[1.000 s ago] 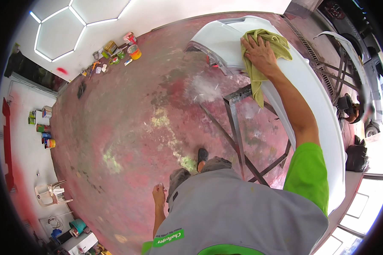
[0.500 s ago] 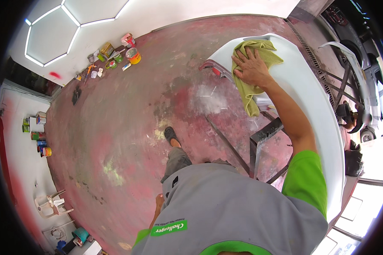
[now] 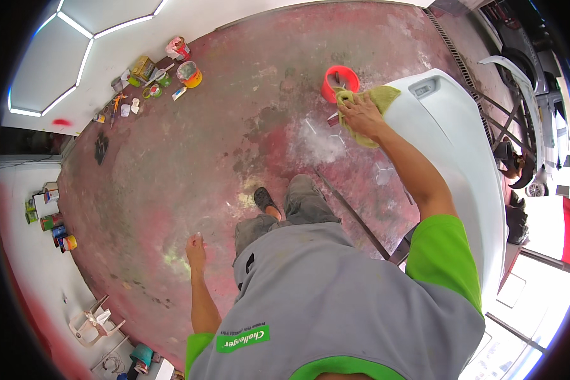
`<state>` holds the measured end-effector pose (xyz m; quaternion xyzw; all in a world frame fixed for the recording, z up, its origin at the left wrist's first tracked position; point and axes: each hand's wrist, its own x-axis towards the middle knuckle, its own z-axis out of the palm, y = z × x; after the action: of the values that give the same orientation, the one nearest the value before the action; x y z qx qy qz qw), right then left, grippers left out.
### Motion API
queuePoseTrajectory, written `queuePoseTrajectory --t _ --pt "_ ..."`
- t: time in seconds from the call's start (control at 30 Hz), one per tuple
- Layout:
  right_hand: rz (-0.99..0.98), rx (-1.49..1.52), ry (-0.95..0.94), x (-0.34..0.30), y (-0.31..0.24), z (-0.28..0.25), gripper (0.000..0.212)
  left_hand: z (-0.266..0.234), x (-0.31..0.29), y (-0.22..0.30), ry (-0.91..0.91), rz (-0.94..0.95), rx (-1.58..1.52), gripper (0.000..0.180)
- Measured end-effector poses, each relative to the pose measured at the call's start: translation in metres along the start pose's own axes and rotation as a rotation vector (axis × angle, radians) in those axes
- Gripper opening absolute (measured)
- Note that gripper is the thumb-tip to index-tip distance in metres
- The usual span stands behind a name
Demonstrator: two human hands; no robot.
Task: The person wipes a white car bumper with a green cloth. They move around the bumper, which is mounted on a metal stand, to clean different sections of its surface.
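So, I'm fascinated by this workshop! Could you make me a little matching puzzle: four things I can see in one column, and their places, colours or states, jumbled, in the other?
Things
1. Left hand
2. Cloth
3. Round tub just beyond the cloth
4. Chair

Descriptions
A. Red
B. Held out over the floor, away from the white panel
C. By the white wall at the left
D. Yellow-green, under the right hand

Right pairs: 1-B, 2-D, 3-A, 4-C
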<state>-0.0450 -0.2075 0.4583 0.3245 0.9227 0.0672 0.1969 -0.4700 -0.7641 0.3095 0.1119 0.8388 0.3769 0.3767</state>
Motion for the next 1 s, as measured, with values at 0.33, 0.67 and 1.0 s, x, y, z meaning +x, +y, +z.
queuePoseTrajectory --t 0.33,0.67,1.0 --pt "0.04 0.251 -0.385 0.085 -0.023 0.057 0.029 0.014 -0.015 0.0 -0.128 -0.195 0.199 0.039" --pt "0.343 0.668 -0.028 0.126 -0.136 0.089 0.027 0.049 0.077 0.147 -0.218 -0.021 0.267 0.047" --pt "0.719 2.304 0.21 0.08 -0.202 -0.061 0.048 0.216 0.129 0.356 -1.067 0.573 0.16 0.069"
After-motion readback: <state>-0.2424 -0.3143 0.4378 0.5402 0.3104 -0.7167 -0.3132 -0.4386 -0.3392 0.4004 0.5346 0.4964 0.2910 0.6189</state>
